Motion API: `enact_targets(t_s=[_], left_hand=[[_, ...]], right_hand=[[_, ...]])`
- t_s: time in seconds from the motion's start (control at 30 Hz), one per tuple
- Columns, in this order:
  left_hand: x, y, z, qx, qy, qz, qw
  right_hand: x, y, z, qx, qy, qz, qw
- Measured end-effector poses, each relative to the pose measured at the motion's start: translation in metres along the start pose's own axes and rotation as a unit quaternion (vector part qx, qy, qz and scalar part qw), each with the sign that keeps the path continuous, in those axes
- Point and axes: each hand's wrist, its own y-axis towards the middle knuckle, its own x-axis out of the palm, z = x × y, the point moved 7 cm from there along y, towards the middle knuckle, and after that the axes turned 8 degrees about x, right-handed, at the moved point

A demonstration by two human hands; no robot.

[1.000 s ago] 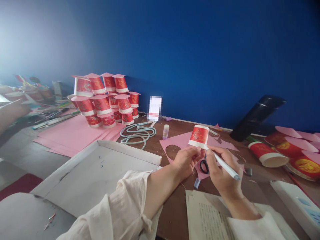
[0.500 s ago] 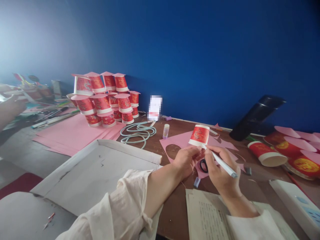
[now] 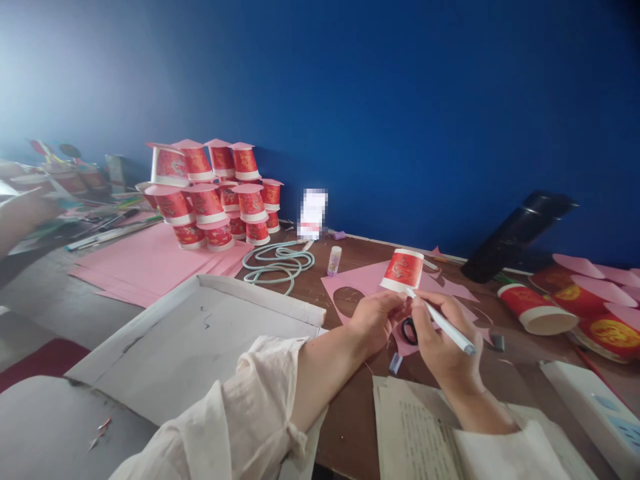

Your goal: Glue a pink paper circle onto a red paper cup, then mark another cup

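A red paper cup (image 3: 403, 268) with a golden dragon print is held upside down, its white rim towards me. My left hand (image 3: 377, 319) is closed at that rim, its fingertips partly hidden behind my right hand. In my right hand (image 3: 450, 337) is a white marker (image 3: 451, 327) with a grey-blue end, gripped like a pen. The marker's tip points at the cup's rim; whether it touches, I cannot tell. Beneath the hands lie cut pink paper (image 3: 345, 283) and the black handle of scissors (image 3: 409, 331).
Stacked red cups with pink discs (image 3: 205, 203) stand left, beside pink sheets (image 3: 150, 260). A glue stick (image 3: 335, 261), coiled cable (image 3: 280, 263), black flask (image 3: 515, 237), a tipped cup (image 3: 537, 310), a power strip (image 3: 590, 400) and a white box lid (image 3: 200, 347) surround me. Another person's hand (image 3: 25, 217) is far left.
The view has shifted slightly. My hands keep the same hold on the cup and marker. At the far left the other person's hand has moved a little.
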Motion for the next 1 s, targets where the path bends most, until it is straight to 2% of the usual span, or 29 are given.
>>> enact_targets(t_s=[1.0], left_hand=[[-0.0006, 0.0024, -0.0027, -0.004, 0.020, -0.032, 0.999]], right_hand=[[0.0002, -0.0006, 0.0004, 0.000, -0.006, -0.010, 1.000]])
